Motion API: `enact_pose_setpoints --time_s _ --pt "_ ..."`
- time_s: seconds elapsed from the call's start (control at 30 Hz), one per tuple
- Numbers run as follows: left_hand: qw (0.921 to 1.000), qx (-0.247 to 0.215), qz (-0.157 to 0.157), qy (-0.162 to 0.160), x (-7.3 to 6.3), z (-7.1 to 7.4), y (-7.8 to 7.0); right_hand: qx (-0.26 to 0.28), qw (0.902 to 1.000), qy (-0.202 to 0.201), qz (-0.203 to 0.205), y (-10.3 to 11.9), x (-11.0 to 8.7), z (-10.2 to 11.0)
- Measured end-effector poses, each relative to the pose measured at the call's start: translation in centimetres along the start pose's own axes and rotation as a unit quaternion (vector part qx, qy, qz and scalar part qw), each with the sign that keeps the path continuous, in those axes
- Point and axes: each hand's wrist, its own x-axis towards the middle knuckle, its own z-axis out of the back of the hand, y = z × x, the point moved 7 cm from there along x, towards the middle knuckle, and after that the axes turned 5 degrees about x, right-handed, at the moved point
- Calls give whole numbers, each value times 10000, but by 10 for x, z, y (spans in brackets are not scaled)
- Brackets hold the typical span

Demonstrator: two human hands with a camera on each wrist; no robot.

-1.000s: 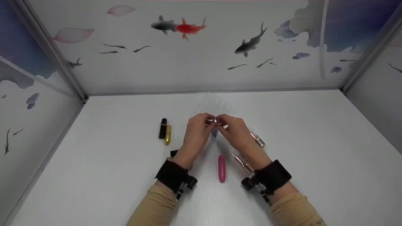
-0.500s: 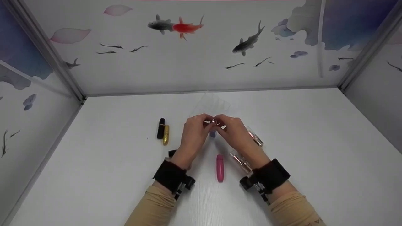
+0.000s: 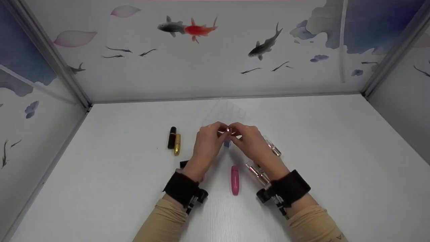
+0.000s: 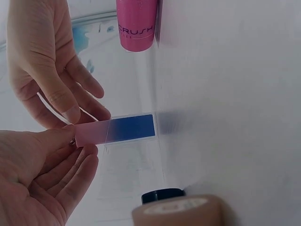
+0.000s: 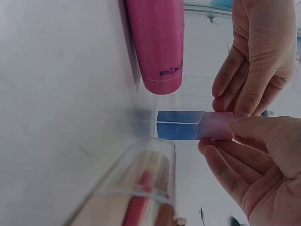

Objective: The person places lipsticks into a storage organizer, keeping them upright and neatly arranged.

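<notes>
Little had changed: left hand (image 3: 207,140) and right hand (image 3: 250,138), half curled, still pinched the blue tube (image 4: 129,128), beyond the near pink tube (image 3: 234,180); work seemed unfinished.

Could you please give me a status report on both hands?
Left hand, right hand: both pinching pink-to-blue cosmetic tube near top. Tube upright. Magenta tube nearby, apart, seemingly not blocking.

One slim, square-sided tube (image 4: 115,129), pink grading to deep blue, clear-edged along the blue section. Posture upright, blue end down, at the centre of the head frame. Its pink upper end is pinched by the left hand (image 3: 206,143) and the right hand (image 3: 250,141), partly covering it.
</notes>
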Motion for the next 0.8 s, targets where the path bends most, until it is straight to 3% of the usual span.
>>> enact_pose_setpoints --time_s 0.4,0.67,0.73,0.8 --pt "9997 -33 102 240 0 -1 -2 134 9996 231 -28 -1 0 2" --pt "9986 251 104 453 -6 19 -12 -367 9963 751 -212 7 -5 18" --pt "9969 442 74 645 -9 24 -15 -518 9932 1033 -172 10 -9 20" --pt "9916 724 134 1063 -15 26 -17 -661 9883 1367 -170 13 -13 19"
